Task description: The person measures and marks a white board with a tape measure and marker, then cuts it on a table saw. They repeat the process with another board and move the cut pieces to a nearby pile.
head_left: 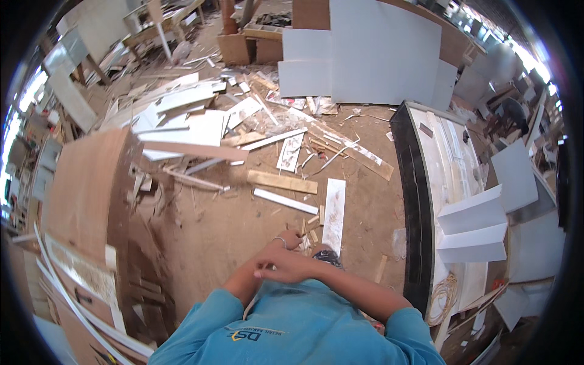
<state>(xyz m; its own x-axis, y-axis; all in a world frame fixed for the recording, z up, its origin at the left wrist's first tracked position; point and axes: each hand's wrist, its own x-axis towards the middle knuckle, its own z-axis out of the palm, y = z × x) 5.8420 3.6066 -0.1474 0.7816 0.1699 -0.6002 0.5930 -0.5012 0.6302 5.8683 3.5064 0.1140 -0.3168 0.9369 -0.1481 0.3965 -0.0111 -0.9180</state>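
My left hand (292, 239), with a thin bracelet at its wrist, hangs low in front of me over the floor. Its fingers point down and away, so whether they hold anything is hidden. Across my body reaches my right arm, and my right hand (278, 266) is at my left forearm. Its thumb and fingers are apart, with nothing seen between them. Close beyond the hands lie a long white board strip (333, 210) with brown smears and small wood offcuts (313, 235). A dark patterned item (328, 258) shows partly beneath my right arm.
Scrap white panels (198, 126) and wooden strips (281, 181) litter the brown floor ahead. A brown wooden cabinet (82, 188) stands left. At right is a long black-sided unit (413, 188) with folded white sheets (473, 225) and coiled cord (442, 298). Large white panels (383, 52) stand upright ahead. A person (514, 114) bends far right.
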